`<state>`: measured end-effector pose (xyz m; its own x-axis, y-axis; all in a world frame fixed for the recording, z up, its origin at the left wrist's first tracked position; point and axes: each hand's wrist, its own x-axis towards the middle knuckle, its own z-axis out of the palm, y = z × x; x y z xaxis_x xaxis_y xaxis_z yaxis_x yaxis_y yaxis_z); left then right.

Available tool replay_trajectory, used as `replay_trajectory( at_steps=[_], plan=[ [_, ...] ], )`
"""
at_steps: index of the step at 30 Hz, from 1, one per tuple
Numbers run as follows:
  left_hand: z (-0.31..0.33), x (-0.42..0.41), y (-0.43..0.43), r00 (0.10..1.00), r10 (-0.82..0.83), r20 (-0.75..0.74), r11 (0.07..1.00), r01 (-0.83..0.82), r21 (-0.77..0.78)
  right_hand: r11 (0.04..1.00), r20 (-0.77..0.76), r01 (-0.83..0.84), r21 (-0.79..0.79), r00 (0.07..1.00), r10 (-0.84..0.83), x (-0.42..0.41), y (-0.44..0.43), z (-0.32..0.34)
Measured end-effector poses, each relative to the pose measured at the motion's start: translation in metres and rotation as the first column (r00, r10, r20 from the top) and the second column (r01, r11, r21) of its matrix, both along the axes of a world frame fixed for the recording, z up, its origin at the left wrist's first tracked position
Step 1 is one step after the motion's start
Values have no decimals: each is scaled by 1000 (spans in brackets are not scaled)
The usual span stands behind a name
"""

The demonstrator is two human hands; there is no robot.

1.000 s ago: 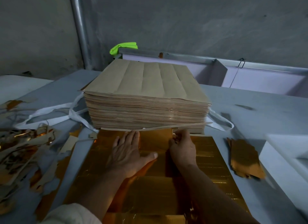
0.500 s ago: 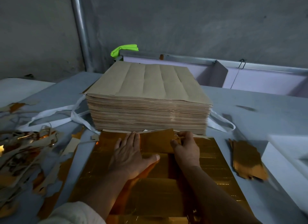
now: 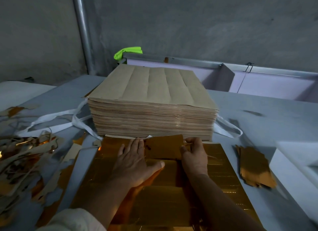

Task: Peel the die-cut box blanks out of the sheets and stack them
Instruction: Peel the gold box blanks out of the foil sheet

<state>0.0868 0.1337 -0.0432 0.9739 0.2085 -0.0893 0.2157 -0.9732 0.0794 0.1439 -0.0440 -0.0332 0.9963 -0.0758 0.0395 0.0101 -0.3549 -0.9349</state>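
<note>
just two hands point(image 3: 136, 163) point(image 3: 194, 156), one blank point(image 3: 165, 147)

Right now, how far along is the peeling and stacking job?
Done: a small pile of gold blanks lies at the right, scraps at the left. In hand: the left hand presses the gold sheet flat while the right hand pinches one blank, lifted at the far edge. Left: the rest of this sheet and the tall stack behind it, likely most of the job.

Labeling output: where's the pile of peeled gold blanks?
Head view, right side: gold blank pile lies on the table between the gold sheet and a white block.
</note>
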Motion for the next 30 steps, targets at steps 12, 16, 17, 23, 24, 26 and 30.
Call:
replay_trajectory(
  at_steps=[12,16,17,23,24,26,30],
  plan=[
    [-4,2,1,1000,2,13,1000,-2,-3,950,-35,96,298,995,-89,0,-3,-1],
    [-2,1,0,1000,4,17,1000,-4,4,925,-59,131,356,991,-117,-1,-4,1],
    [-2,1,0,1000,2,14,1000,-2,4,916,-67,137,378,990,-121,-1,-4,1],
    [2,-1,0,1000,-13,23,1000,13,-1,809,-168,165,564,982,-83,2,-14,8],
    [3,-2,0,999,-16,30,1000,17,-3,797,-182,162,582,981,-67,1,-17,11],
    [4,-2,0,999,-16,41,1000,17,-14,793,-194,135,594,981,-22,0,-24,15],
    [4,-3,0,1000,-18,17,999,18,-28,844,-223,3,537,965,139,-6,-39,22]
  ],
)
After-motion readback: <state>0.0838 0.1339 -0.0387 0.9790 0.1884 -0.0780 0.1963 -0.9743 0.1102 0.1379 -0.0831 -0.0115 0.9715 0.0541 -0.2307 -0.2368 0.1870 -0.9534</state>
